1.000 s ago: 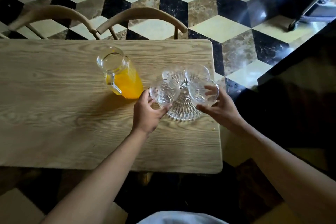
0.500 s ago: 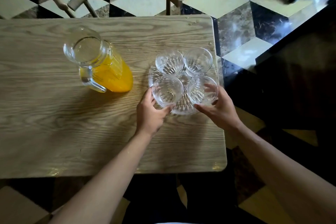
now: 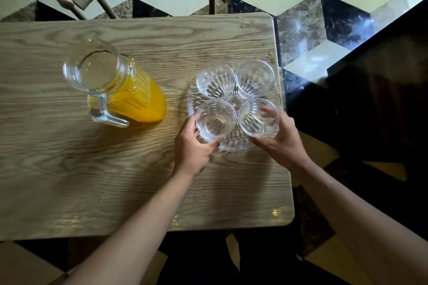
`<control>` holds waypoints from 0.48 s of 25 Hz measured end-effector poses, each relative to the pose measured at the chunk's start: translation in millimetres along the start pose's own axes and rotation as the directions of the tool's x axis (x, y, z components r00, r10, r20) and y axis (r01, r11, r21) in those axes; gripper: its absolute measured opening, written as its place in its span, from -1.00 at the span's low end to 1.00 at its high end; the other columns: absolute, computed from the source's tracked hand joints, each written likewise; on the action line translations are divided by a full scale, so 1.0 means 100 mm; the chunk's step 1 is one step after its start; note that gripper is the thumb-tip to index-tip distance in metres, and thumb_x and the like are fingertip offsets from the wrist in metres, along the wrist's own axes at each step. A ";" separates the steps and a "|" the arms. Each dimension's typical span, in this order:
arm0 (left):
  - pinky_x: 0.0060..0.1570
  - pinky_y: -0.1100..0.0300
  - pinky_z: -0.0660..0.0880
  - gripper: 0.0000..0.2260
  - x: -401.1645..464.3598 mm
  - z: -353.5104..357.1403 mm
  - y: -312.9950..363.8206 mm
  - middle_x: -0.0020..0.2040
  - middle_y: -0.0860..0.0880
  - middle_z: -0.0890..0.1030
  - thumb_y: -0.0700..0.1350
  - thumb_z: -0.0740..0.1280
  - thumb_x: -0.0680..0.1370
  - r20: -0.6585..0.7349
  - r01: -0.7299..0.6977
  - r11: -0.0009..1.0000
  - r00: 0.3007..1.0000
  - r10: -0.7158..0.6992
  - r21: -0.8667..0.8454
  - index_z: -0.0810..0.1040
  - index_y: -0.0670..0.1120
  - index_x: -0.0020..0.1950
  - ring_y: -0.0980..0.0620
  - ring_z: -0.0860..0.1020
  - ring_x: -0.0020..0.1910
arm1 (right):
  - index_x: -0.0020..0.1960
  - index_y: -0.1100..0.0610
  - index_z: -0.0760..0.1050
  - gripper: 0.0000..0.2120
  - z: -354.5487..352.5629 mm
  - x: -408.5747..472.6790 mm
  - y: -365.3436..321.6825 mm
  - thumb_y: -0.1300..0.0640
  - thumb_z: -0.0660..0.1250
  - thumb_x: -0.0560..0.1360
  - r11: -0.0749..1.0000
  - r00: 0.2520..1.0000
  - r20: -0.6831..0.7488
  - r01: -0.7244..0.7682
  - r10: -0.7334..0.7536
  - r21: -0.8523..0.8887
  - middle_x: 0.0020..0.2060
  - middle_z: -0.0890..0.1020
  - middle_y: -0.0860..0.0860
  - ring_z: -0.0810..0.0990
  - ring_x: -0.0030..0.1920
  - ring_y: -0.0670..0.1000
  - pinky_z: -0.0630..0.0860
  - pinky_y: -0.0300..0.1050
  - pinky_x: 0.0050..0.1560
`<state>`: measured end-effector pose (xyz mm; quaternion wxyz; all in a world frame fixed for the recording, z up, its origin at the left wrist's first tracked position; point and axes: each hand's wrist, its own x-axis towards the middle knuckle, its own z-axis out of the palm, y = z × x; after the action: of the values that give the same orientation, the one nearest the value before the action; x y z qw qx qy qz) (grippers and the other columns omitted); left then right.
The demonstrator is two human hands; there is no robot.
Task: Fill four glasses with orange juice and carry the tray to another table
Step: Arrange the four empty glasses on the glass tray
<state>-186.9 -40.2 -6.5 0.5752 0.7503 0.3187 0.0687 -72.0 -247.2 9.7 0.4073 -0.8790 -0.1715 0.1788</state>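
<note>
Four empty glasses (image 3: 236, 99) stand close together on a clear cut-glass tray (image 3: 234, 146) near the tabletop's (image 3: 115, 169) right edge; the left hand (image 3: 192, 148) curls round the near-left glass, the right hand (image 3: 278, 139) round the near-right one. The ribbed jug (image 3: 115, 90) of orange juice stands well left, handle toward the near edge; it looks heavy, so grip the handle. Glass throughout is likely slick and brittle; the tray is best lifted by opposite rims, kept level.
</note>
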 end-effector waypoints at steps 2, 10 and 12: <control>0.41 -0.03 0.53 -0.26 -0.01 0.01 -0.02 0.36 -0.09 0.61 -0.18 0.69 0.32 -0.003 0.004 1.000 1.000 -0.004 0.000 0.49 -0.08 0.45 0.06 0.57 0.37 | 0.38 0.11 0.50 -0.30 -0.01 -0.01 0.00 0.10 0.67 0.30 1.000 1.000 -0.007 0.007 -0.007 -0.007 0.18 0.58 0.00 0.48 0.22 0.07 0.37 0.19 0.32; 0.44 -0.07 0.50 -0.25 -0.01 0.06 -0.05 0.38 -0.05 0.58 -0.18 0.67 0.35 0.014 0.009 1.000 1.000 -0.009 0.021 0.45 -0.01 0.48 0.08 0.53 0.42 | 0.42 0.00 0.45 -0.29 -0.04 0.00 0.06 0.02 0.62 0.32 0.999 1.000 0.001 -0.026 0.026 -0.047 0.19 0.58 -0.04 0.43 0.20 0.04 0.37 0.16 0.31; 0.45 -0.07 0.49 -0.22 -0.01 0.08 -0.04 0.40 -0.09 0.57 -0.23 0.67 0.35 0.019 0.012 1.000 1.000 -0.012 0.015 0.42 -0.07 0.51 0.05 0.52 0.43 | 0.43 0.00 0.45 -0.28 -0.04 0.00 0.07 0.01 0.61 0.33 0.998 1.000 0.001 -0.025 0.025 -0.064 0.19 0.60 -0.01 0.45 0.21 0.08 0.36 0.11 0.32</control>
<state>-185.9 -46.7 -12.7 0.5727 0.7534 0.3183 0.0559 -69.1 -253.8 6.4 0.3765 -0.8936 -0.1662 0.1789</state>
